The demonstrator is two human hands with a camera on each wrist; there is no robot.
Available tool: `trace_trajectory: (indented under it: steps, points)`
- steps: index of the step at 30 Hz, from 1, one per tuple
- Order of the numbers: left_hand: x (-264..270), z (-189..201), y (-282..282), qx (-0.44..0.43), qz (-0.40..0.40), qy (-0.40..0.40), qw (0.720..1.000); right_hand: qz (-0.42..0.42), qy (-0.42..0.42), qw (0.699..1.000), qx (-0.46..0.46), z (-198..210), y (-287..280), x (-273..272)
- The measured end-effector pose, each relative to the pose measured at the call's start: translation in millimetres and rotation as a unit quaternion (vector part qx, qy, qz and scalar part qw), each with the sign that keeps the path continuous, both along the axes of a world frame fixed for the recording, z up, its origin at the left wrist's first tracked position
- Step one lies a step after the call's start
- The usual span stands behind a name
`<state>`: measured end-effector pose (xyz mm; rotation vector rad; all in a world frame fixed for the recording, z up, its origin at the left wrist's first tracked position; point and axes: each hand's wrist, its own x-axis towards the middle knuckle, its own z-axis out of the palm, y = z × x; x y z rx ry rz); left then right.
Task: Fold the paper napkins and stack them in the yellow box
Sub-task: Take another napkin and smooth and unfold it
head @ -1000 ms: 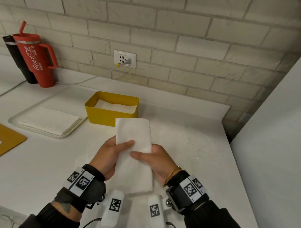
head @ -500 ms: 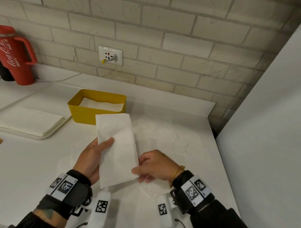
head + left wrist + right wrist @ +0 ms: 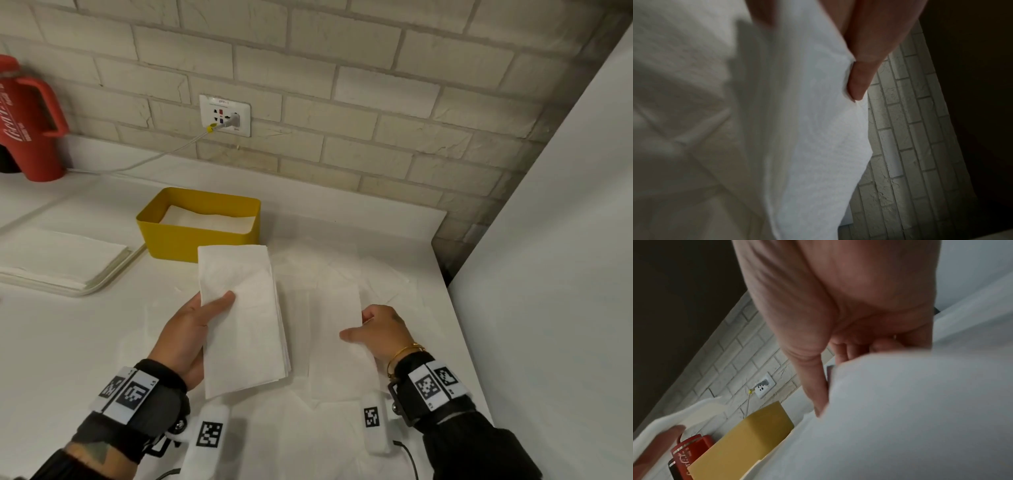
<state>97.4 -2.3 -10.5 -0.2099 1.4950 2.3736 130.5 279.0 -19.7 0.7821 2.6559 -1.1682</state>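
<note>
1. Head view: left hand (image 3: 186,334) pinches a folded napkin (image 3: 243,318), thumb on top, fingers under it. The napkin is lifted, its far edge just in front of the yellow box (image 3: 191,228).
2. Head view: right hand (image 3: 380,330) has fingers curled at the right edge of a flat napkin (image 3: 334,329) lying on the tabletop (image 3: 51,342); cannot tell whether it grips it.
3. Head view: the box sits mid-tabletop toward the back edge, with white napkins inside. A tray (image 3: 102,277) of unfolded napkins is at the left edge. Open tabletop lies right of the box up to the right edge.
4. Head view: red tumbler (image 3: 29,120) in the far left corner, white script logo, blurred. Wall socket (image 3: 224,114) has a cable plugged in.
5. Left wrist: thumb (image 3: 861,78) pressed on the white napkin; brick wall behind.
6. Right wrist: fingers curled over the white paper edge; box and tumbler beyond, script unreadable.
</note>
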Motion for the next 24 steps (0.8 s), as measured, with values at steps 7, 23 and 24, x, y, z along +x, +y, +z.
trace_trajectory:
  steps: [7, 23, 24]
  points:
    - [5, 3, 4, -0.018, 0.015, 0.012, 1.000, -0.020, 0.225, 0.974, -0.031, 38, -5, 3]
    - [7, 8, 20, -0.042, -0.043, 0.044, 0.997, 0.008, 0.261, 0.961, -0.096, 48, -86, 7]
    - [7, 10, 18, -0.038, -0.046, 0.045, 0.997, -0.017, 0.226, 0.964, -0.142, 49, -79, 5]
